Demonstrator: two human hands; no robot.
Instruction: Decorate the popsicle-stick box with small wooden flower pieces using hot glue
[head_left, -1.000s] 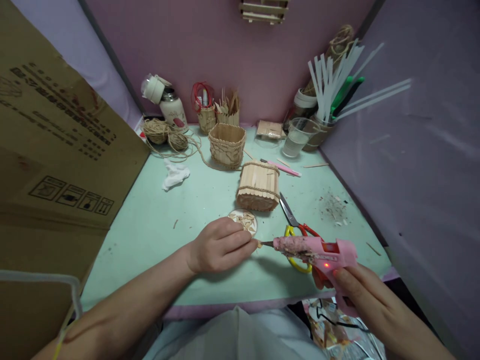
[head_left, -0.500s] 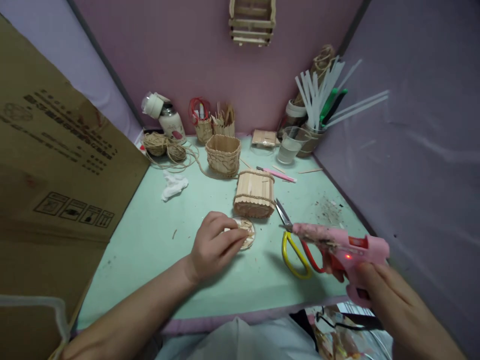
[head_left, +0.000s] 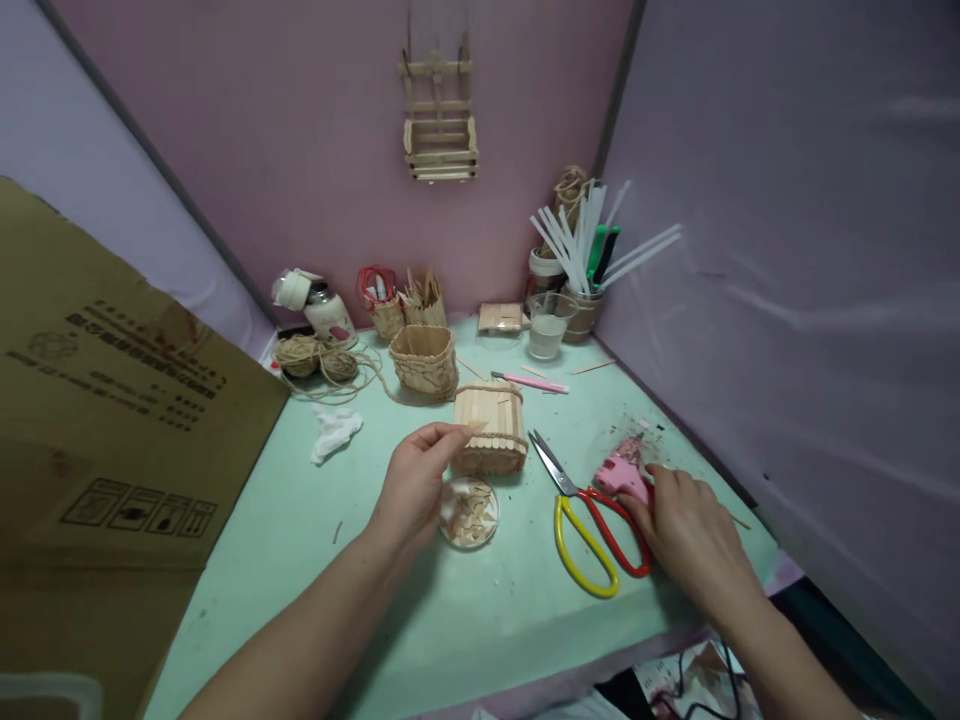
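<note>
My left hand is raised over the table, thumb and forefinger pinching a small thin wood chip. Below it lies a round white dish of wood pieces. Just behind the chip, a wooden-stick box with twine around it rests on its side. My right hand is closed around a pink glue gun, which is down at the table's right side; its handle is mostly hidden by the fingers. Between the hands lie open scissors with one yellow and one red handle.
Further back are an upright woven-looking basket, twine balls, a pink craft knife, a cup of liquid and a holder of white glue sticks. A cardboard box stands left; white tissue lies nearby.
My right hand has lowered the glue gun from mid-air to the table. My left hand has lifted from the dish with a wood chip. The camera view has tilted up.
</note>
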